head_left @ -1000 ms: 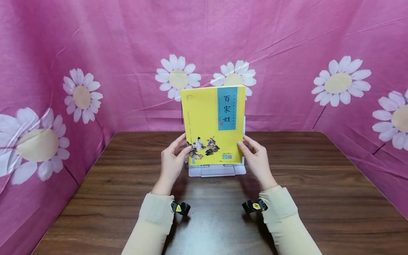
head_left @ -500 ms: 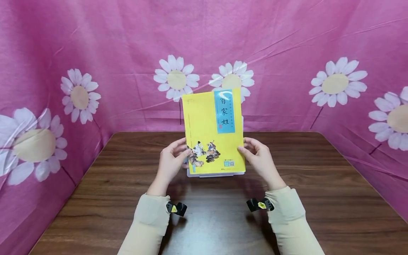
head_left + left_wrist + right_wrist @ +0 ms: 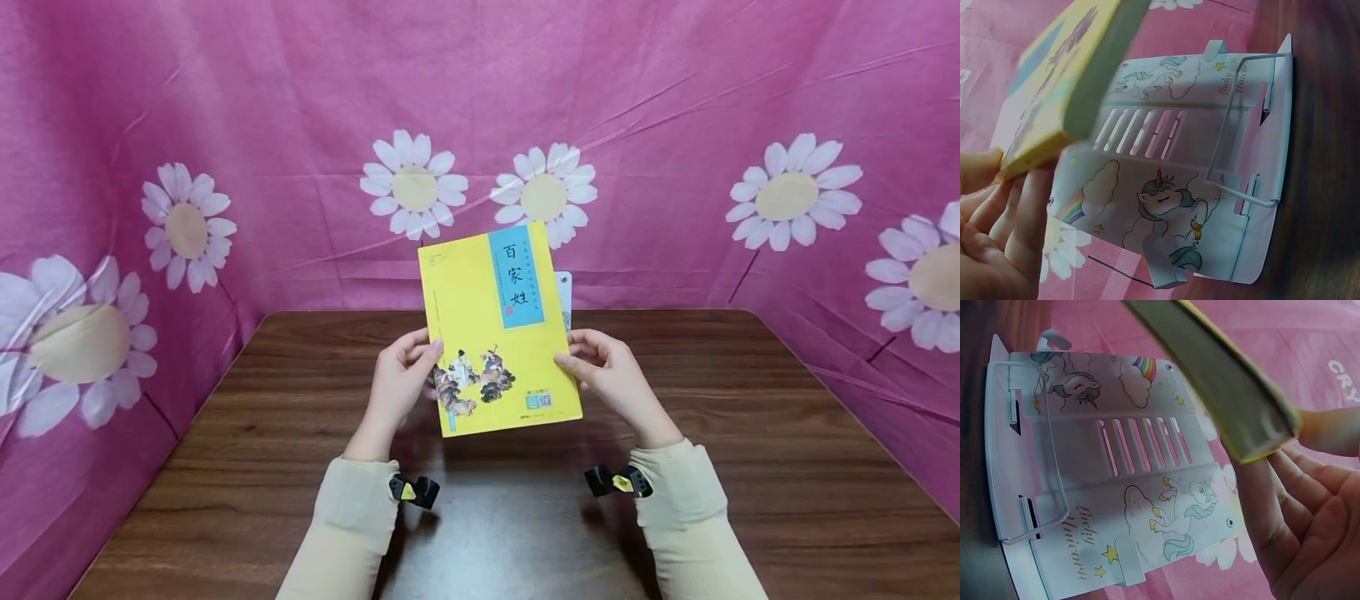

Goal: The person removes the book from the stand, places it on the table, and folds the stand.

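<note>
A yellow book with a blue title panel is held up between both hands, tilted a little to the left. My left hand grips its left edge, thumb on the cover and fingers behind. On the opposite edge my right hand pinches the book the same way. Behind it stands a white book stand printed with unicorns, mostly hidden in the head view. Both wrist views show the book apart from the stand, whose slotted back and wire front bar are exposed.
The stand rests on a dark wooden table. A pink curtain with large white daisies hangs behind and at both sides. Two small clips stick out from the stand's sides.
The book has come down and toward me, away from the stand, and has turned slightly counterclockwise. Both hands keep hold of it. The stand's front base is now covered by the book.
</note>
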`<state>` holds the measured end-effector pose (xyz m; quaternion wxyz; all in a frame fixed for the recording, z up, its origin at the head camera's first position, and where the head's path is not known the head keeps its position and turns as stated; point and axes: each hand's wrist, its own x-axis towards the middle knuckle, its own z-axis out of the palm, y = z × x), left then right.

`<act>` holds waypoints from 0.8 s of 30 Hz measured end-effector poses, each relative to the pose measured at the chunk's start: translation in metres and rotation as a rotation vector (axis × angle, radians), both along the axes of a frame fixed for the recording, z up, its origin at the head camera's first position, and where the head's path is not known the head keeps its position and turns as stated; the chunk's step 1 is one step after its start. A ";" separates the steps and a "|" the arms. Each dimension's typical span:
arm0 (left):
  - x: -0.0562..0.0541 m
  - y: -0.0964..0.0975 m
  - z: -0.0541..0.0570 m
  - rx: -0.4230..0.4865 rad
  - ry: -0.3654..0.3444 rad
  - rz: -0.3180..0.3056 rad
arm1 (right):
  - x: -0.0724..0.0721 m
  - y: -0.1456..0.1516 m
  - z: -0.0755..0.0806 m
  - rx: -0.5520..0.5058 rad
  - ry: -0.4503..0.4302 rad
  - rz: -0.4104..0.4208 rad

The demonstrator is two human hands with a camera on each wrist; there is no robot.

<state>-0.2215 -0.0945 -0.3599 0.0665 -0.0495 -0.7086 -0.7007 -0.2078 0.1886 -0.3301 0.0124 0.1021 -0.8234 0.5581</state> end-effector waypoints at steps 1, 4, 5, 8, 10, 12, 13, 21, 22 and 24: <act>0.000 0.000 0.001 -0.002 -0.002 -0.003 | 0.000 0.000 0.000 0.005 -0.002 0.001; 0.002 0.000 0.002 -0.008 -0.011 -0.018 | 0.001 0.001 0.000 0.026 -0.013 0.009; 0.003 0.000 0.003 -0.013 -0.011 -0.025 | 0.000 0.001 0.000 0.034 -0.015 0.014; 0.004 -0.001 0.004 -0.025 -0.002 -0.043 | -0.001 0.002 -0.001 0.050 -0.015 0.022; 0.004 -0.001 0.005 -0.033 0.004 -0.057 | -0.001 0.003 -0.001 0.055 -0.013 0.022; 0.004 -0.002 0.005 -0.045 0.005 -0.073 | 0.000 0.004 0.001 0.060 -0.015 0.017; 0.004 -0.002 0.005 -0.053 0.003 -0.082 | 0.000 0.005 0.001 0.062 -0.018 0.015; 0.004 -0.003 0.002 -0.140 -0.018 -0.151 | -0.002 0.008 -0.001 0.099 0.001 -0.023; 0.004 -0.003 0.002 -0.148 -0.018 -0.160 | -0.002 0.008 -0.001 0.100 0.002 -0.028; 0.005 -0.002 0.003 -0.160 -0.026 -0.178 | -0.004 0.009 -0.001 0.097 -0.004 -0.034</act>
